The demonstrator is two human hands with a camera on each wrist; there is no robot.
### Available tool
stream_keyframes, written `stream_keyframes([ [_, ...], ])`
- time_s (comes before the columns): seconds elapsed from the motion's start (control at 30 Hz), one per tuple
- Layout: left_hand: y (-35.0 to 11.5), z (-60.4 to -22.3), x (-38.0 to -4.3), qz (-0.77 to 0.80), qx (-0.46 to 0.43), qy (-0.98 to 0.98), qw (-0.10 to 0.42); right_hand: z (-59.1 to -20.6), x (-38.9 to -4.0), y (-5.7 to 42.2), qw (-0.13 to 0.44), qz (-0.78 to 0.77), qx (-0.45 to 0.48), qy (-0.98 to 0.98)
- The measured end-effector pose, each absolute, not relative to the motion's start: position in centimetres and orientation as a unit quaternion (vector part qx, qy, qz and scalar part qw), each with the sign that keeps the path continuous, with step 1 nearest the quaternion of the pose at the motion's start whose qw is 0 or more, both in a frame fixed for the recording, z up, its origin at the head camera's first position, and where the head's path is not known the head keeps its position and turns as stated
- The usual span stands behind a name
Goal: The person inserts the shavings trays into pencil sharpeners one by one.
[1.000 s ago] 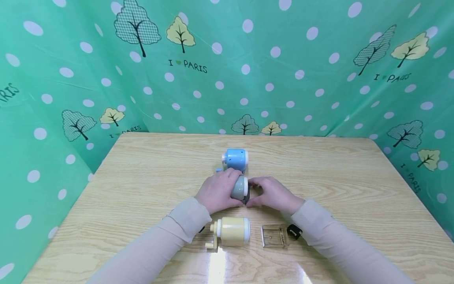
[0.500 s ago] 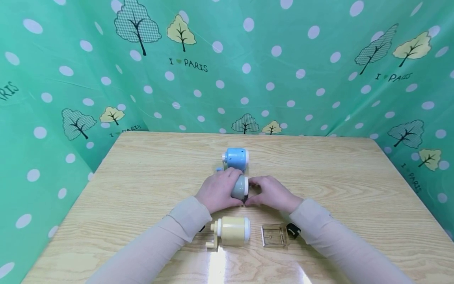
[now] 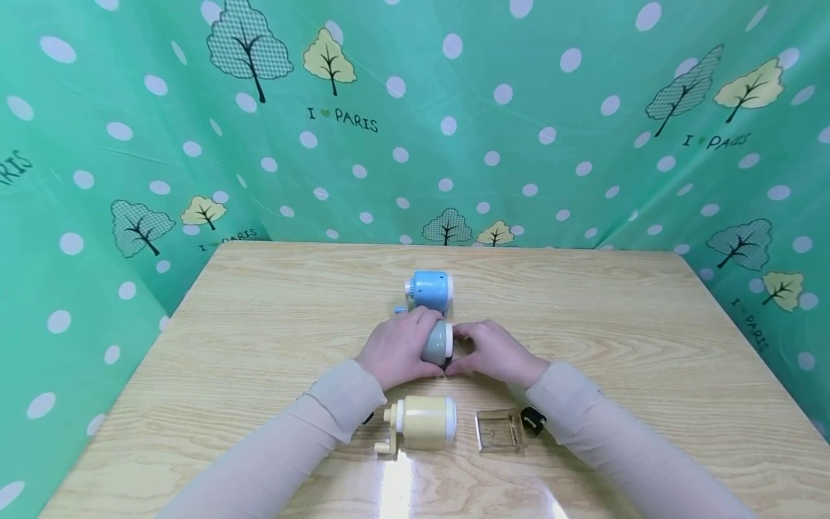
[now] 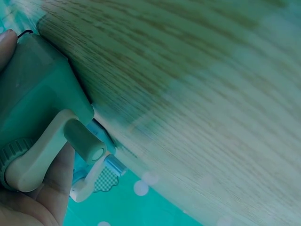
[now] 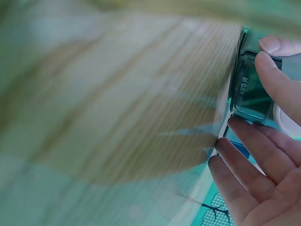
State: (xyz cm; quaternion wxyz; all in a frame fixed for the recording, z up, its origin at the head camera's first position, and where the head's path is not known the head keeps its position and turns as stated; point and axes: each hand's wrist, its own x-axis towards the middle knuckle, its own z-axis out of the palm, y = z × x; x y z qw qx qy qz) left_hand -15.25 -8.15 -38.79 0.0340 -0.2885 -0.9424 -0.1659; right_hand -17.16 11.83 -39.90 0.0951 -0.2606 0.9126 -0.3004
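A grey-green hand-crank pencil sharpener [image 3: 436, 344] lies in the middle of the table, its white-rimmed end to the right. My left hand [image 3: 398, 349] grips its body from the left and above. The crank handle [image 4: 84, 141] shows under that hand in the left wrist view. At the sharpener's right end, my right hand [image 3: 496, 353] pinches a dark see-through shavings drawer [image 5: 251, 92] between thumb and fingers. White lettering marks the drawer's face. It sits in the lower part of the sharpener, mostly hidden by the fingers in the head view.
A blue sharpener [image 3: 431, 290] stands just behind the hands. Nearer the front are a yellow sharpener [image 3: 424, 424] and a brownish see-through drawer [image 3: 498, 431]. A small black object [image 3: 533, 420] shows beside the right sleeve. A green dotted curtain [image 3: 415, 130] hangs behind the table.
The dark drawer stuck out at the sharpener's right end and has slid left into the body. My right hand has shifted slightly left with it; the left hand holds still.
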Motion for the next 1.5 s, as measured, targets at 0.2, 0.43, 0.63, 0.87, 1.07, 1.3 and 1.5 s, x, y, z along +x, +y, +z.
stream_keyframes([
  [0.2,-8.20,-38.72,-15.23,-0.165,-0.290,-0.942,0.036,-39.88,-17.18,11.59,0.089,-0.303,-0.269,0.910],
  [0.43,-8.24,-38.79,-15.29,-0.165,-0.294,-0.941,0.036,-40.18,-17.21,11.48,0.094,-0.305,-0.263,0.911],
  [0.63,-8.25,-38.89,-15.31,-0.165,-0.293,-0.941,0.034,-40.17,-17.15,11.36,0.092,-0.301,-0.264,0.912],
  [0.87,-8.22,-38.91,-15.34,-0.166,-0.293,-0.941,0.033,-40.15,-17.18,11.39,0.092,-0.301,-0.266,0.911],
  [1.07,-8.23,-39.02,-15.36,-0.165,-0.295,-0.940,0.041,-40.10,-17.20,11.46,0.100,-0.301,-0.266,0.910],
  [1.3,-8.33,-38.92,-15.22,-0.160,-0.294,-0.942,0.038,-39.93,-17.04,11.60,0.114,-0.307,-0.271,0.905],
  [1.5,-8.32,-38.61,-15.08,-0.131,-0.296,-0.945,0.047,-39.72,-16.80,11.72,0.127,-0.319,-0.265,0.901],
])
